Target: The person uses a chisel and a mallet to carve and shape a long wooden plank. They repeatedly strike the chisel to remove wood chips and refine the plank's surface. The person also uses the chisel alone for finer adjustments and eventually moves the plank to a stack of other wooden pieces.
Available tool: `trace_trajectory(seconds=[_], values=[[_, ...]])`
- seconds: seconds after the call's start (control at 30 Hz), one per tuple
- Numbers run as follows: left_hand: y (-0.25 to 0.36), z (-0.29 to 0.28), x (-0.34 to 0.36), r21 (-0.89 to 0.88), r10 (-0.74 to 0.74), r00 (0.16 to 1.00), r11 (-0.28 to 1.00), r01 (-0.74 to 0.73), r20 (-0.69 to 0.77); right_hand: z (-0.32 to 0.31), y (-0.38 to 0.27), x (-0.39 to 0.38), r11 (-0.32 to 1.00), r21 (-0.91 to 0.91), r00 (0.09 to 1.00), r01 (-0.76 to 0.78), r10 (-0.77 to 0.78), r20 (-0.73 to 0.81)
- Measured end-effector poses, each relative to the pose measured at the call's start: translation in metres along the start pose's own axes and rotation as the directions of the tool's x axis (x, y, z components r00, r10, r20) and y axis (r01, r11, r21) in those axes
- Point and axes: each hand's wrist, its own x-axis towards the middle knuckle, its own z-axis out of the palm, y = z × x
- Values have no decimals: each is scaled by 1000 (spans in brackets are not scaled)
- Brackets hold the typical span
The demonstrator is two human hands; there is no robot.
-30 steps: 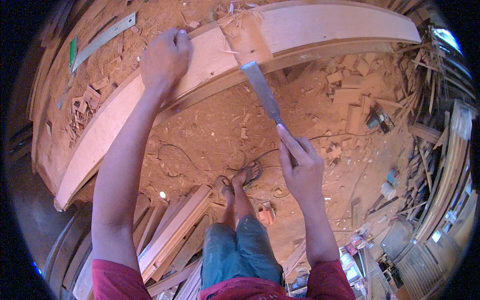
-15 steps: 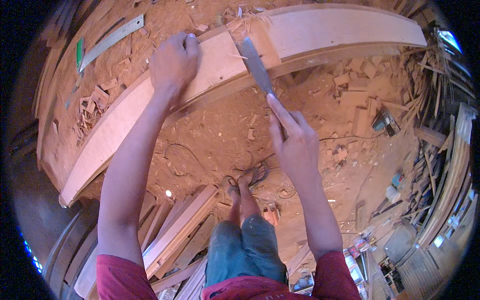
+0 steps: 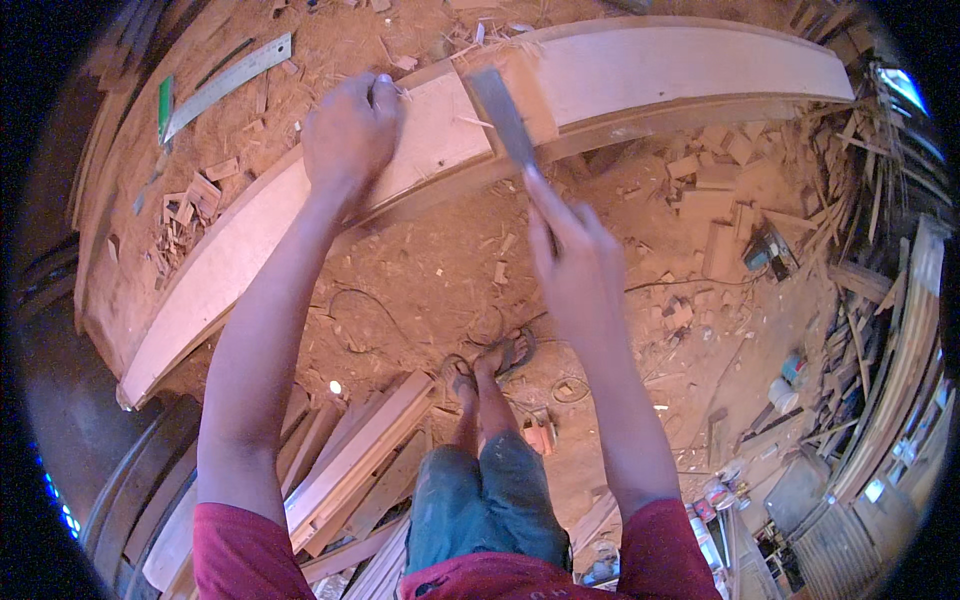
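A long curved wooden beam (image 3: 680, 62) arcs across the upper part of the view, with a shallow notch (image 3: 532, 95) cut across its middle. My left hand (image 3: 350, 135) is closed on the beam left of this notch, its fingertips partly hidden. In my right hand (image 3: 575, 255) is a wide flat chisel (image 3: 503, 115), its handle hidden by my fingers and the index finger stretched along it. The blade lies over the left part of the notch, pointing away from me. A thin wood sliver (image 3: 474, 122) rests beside the blade, on the beam.
A try square (image 3: 228, 85) with a green stock lies at the far left. Wood offcuts (image 3: 195, 198) and shavings litter the dusty floor. A power tool (image 3: 768, 252) sits at right with a cord trailing. Boards (image 3: 365, 450) are stacked near my legs.
My right hand and the chisel have shifted left and slightly away from me, towards the notch's left edge. Some loose shavings at the notch's far end are gone. The left hand stays on the beam.
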Motion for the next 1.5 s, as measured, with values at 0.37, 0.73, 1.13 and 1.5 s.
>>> trace_trajectory(seconds=[0.37,0.73,1.13,1.5], values=[[-8,1,5,24,23,1000,999,-23,6,10,1,-3,1000,15,1000,2,-2,-20],[-7,-2,5,9,17,1000,1000,-17,-18,10,2,-12,999,41,1000,-11,11,-8],[-7,3,2,11,39,999,999,-39,-22,6,-10,-3,997,41,998,-67,67,-5],[-4,-1,2,37,28,999,999,-27,-17,6,6,-4,999,48,998,-3,6,-68]])
